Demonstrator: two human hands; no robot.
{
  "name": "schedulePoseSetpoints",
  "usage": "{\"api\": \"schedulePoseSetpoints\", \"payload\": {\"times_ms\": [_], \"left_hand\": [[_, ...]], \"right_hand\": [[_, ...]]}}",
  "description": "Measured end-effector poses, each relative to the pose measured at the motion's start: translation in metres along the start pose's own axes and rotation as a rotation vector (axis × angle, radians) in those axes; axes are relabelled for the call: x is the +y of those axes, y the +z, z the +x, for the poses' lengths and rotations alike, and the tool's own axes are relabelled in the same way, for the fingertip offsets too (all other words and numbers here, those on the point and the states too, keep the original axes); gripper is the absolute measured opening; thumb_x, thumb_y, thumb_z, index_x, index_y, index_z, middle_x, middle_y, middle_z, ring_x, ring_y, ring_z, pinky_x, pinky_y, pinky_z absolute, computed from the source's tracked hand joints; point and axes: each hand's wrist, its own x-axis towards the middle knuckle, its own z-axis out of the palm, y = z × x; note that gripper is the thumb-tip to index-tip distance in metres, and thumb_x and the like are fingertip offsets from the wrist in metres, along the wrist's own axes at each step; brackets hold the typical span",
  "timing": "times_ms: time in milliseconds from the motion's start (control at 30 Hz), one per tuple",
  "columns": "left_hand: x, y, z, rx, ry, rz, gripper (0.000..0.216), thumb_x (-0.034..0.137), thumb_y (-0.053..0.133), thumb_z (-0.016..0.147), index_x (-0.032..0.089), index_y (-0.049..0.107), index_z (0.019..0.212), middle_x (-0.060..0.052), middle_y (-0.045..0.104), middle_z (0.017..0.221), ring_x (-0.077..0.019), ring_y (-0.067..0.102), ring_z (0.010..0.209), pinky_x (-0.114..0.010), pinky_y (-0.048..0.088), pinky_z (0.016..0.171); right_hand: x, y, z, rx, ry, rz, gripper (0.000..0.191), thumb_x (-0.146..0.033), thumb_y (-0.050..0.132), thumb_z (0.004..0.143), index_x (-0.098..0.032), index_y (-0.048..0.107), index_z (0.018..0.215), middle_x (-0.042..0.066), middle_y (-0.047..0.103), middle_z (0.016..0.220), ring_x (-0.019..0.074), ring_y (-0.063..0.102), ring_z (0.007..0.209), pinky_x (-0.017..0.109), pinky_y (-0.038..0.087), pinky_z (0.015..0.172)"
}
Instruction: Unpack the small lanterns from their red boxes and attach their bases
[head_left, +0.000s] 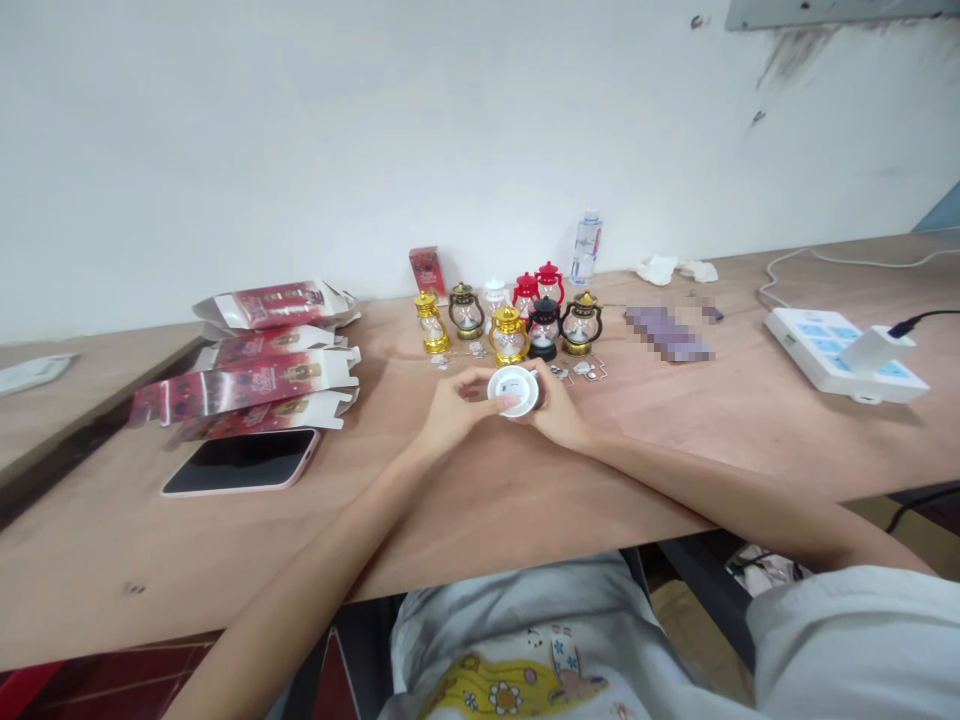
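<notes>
The small white lantern (pixel 513 389) sits tipped, its round base facing up.

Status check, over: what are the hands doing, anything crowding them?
Left hand and right hand both on one small white lantern, round base toward camera. Row of toy lanterns close behind it. Small metal bits by right hand.

Bright, even, soft light; faint shadows under the arms on the table (pixel 675 440). Edges bow from wide-angle distortion; one patch (pixel 670 333) is pixelated, distant things slightly soft
</notes>
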Motion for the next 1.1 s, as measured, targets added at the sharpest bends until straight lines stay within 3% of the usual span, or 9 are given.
{"api": "schedulePoseSetpoints", "payload": {"times_ms": [533, 700, 933, 1100], "left_hand": [[0.005, 0.007, -0.005, 0.046, -0.050, -0.125, 0.039, 0.039, 0.077, 0.059, 0.014, 0.066, 0.085, -0.005, 0.068, 0.091, -0.0186, 0.060, 0.083, -0.030, 0.046, 0.077], [0.004, 0.007, -0.004, 0.023, -0.029, -0.181, 0.032, 0.042, 0.069, 0.069, 0.014, 0.067, 0.085, -0.005, 0.068, 0.091, -0.0182, 0.058, 0.086, -0.029, 0.044, 0.081], [-0.006, 0.015, -0.007, 0.002, 0.006, -0.220, 0.033, 0.040, 0.062, 0.076, 0.015, 0.066, 0.098, -0.007, 0.063, 0.108, -0.0240, 0.052, 0.109, -0.032, 0.039, 0.092], [-0.017, 0.025, -0.009, 0.024, 0.089, -0.186, 0.035, 0.042, 0.053, 0.082, 0.018, 0.064, 0.105, -0.007, 0.057, 0.120, -0.0221, 0.049, 0.113, -0.031, 0.038, 0.096]], "right_hand": [[0.002, 0.001, 0.000, -0.002, -0.008, 0.024, 0.045, -0.019, 0.070, 0.057, -0.023, 0.047, 0.095, -0.002, 0.058, 0.092, 0.0178, 0.055, 0.084, 0.030, 0.043, 0.074], [0.003, 0.001, -0.001, 0.015, -0.021, -0.032, 0.046, -0.020, 0.070, 0.057, -0.023, 0.049, 0.097, -0.001, 0.057, 0.093, 0.0189, 0.055, 0.086, 0.031, 0.043, 0.075], [0.002, 0.000, -0.001, 0.054, -0.048, -0.041, 0.041, -0.023, 0.069, 0.058, -0.023, 0.050, 0.095, -0.001, 0.059, 0.092, 0.0190, 0.055, 0.083, 0.030, 0.043, 0.073], [0.002, 0.001, -0.001, 0.103, -0.049, 0.027, 0.040, -0.025, 0.071, 0.056, -0.023, 0.050, 0.091, 0.000, 0.058, 0.088, 0.0176, 0.055, 0.079, 0.028, 0.043, 0.067]]}}
